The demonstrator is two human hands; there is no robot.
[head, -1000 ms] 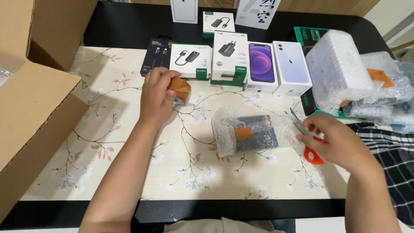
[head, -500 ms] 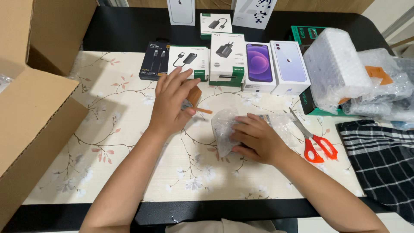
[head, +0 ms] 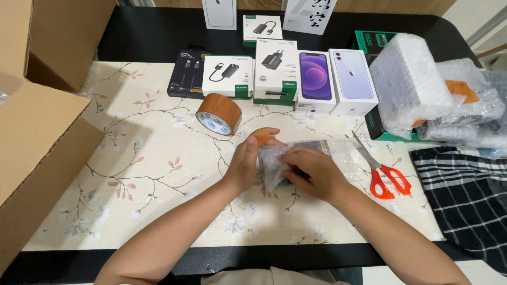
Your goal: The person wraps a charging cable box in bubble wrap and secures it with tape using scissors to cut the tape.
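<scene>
Near the middle of the surface, both hands work on a small bubble-wrapped parcel lying on the floral cover. The left hand curls around the parcel's left end, with a strip of brown tape stuck at its fingertips, seemingly pressed onto the wrap. The right hand lies on top of the parcel, fingers bent and pressing the wrap down, so most of the parcel is hidden beneath it.

A roll of brown tape stands tilted just behind the left hand, toward the far edge. Red-handled scissors lie just right of the parcel, closed as far as can be seen. Along the far edge runs a row of small product boxes, black, white and green, with two phone boxes at its right end. At the far right corner sit bulky bubble-wrapped bundles. A striped dark cloth covers the near right edge, and an open cardboard box stands at the left edge
</scene>
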